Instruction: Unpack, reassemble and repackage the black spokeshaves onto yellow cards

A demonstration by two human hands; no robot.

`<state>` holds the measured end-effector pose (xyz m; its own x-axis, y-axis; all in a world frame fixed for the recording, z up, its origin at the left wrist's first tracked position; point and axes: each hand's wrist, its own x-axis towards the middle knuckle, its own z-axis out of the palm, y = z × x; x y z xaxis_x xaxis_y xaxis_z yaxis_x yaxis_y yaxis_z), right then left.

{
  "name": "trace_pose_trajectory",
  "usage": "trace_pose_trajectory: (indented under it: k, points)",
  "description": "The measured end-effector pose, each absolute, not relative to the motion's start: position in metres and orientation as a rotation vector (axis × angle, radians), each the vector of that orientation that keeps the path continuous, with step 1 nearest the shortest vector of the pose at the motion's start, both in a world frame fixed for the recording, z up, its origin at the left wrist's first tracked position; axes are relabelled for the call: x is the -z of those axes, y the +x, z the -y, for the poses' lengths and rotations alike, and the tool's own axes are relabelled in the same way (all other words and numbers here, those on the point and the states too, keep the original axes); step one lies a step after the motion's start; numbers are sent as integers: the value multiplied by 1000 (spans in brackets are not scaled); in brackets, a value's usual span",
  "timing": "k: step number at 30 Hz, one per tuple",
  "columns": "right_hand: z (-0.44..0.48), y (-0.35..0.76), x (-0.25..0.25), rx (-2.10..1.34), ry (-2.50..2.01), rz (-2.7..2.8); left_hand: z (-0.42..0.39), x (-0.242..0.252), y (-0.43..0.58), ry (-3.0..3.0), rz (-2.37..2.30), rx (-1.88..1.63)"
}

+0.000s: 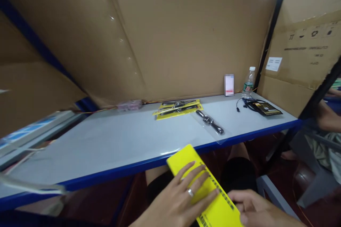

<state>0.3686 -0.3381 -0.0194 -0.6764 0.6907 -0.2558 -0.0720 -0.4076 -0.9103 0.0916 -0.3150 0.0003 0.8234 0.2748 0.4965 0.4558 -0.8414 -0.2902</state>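
Observation:
A yellow printed card [226, 207] is held over my lap, just in front of the blue table edge. My left hand [181, 195], with a ring on one finger, lies across the card with its fingers spread and pressed on it. The fingers of my right hand [253, 207] are curled round the card's right edge, the thumb at its lower corner. On the table, a dark metal tool in a clear bag [209, 122] lies near the front edge. Behind it is a small pile of yellow cards with similar dark tools [177, 109].
A phone [229, 85] leans upright at the back, beside a water bottle [248, 83]. A black cable and black packet [266, 108] lie at the right. Cardboard walls [186, 35] enclose the grey table [112, 142]. Another person's arm [327, 116] shows at far right.

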Motion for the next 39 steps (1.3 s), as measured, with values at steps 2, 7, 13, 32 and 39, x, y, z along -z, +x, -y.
trace_pose_trajectory:
  k: [2,7,13,32,39]
  points:
    - [341,367,26,-2216,-900,1148,314,0,118,-2649,492,650]
    - [356,389,44,-1975,-1189,876,308,5,154,-2697,394,705]
    - [368,440,51,-1575,-1493,706,263,-10,133,-2726,801,717]
    - [362,444,41,-1687,-1308,599,176,5,133,-2894,1031,312]
    - [362,451,63,-1712,-1252,529,177,9,133,-2837,1004,342]
